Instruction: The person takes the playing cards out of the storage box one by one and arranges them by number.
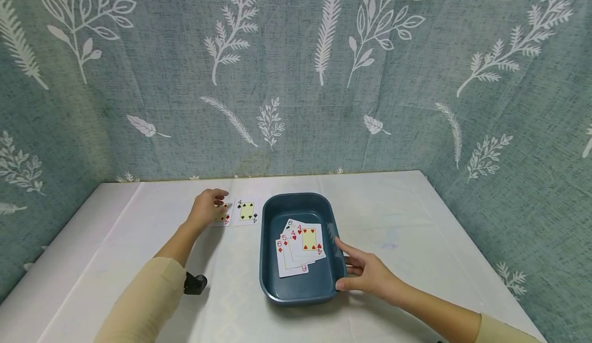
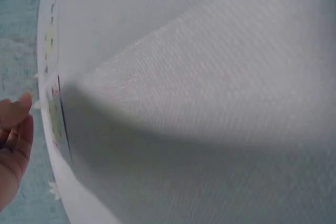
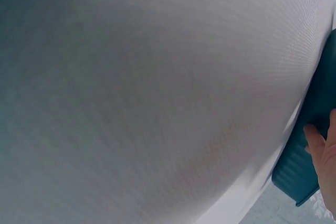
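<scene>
My left hand (image 1: 206, 210) hovers over a four of diamonds card (image 1: 224, 219), covering part of it. Its fingers are loosely bent, and the left wrist view shows that card (image 2: 54, 111) lying on the table beside the fingertips. Just right of it lies a four of spades card (image 1: 247, 211). At the right side of a dark blue tray (image 1: 319, 287), my right hand (image 1: 367, 273) grips the wall, thumb by the near corner and index finger at the rim. Several overlapping face-up cards (image 1: 300, 248) lie inside the tray, a four of hearts on top.
The white table (image 1: 407, 219) runs back to a green cloth (image 1: 287, 75) with white leaf prints, which also hangs at both sides. A small black device (image 1: 196, 284) shows beside my left sleeve (image 1: 145, 299).
</scene>
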